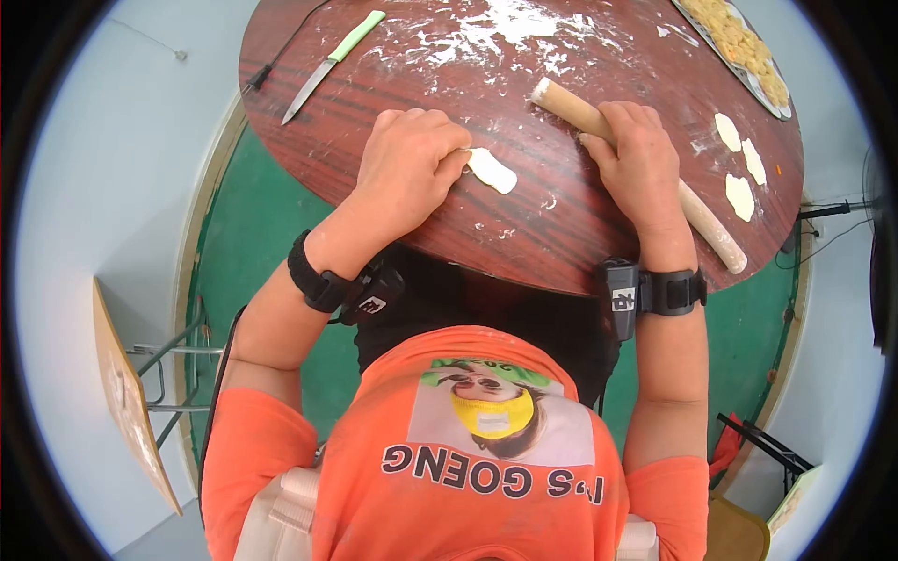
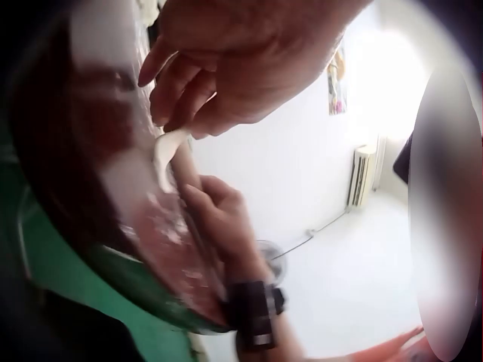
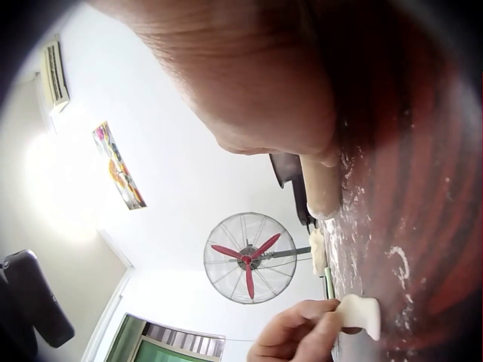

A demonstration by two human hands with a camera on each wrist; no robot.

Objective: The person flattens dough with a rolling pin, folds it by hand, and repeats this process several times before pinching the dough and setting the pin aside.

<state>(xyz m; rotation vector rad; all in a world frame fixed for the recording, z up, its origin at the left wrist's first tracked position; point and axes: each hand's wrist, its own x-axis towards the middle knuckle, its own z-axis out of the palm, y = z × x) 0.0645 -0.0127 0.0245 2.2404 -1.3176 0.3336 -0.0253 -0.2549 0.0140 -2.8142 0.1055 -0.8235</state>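
Between thumb and fingers, the left hand pinches one end of a flat white dough piece near the table's front edge. In the left wrist view that dough hangs bent from the fingertips, and the right wrist view shows it beside the left hand. The right hand is curled round a wooden rolling pin, whose floured end sticks out past the fingers. In the right wrist view the pin comes out from under the hand.
A green-handled knife lies at the table's left, near a black cable. White flour covers the back middle. Several flat dough pieces lie at the right, below a plate of yellowish filling. A fan stands beyond.
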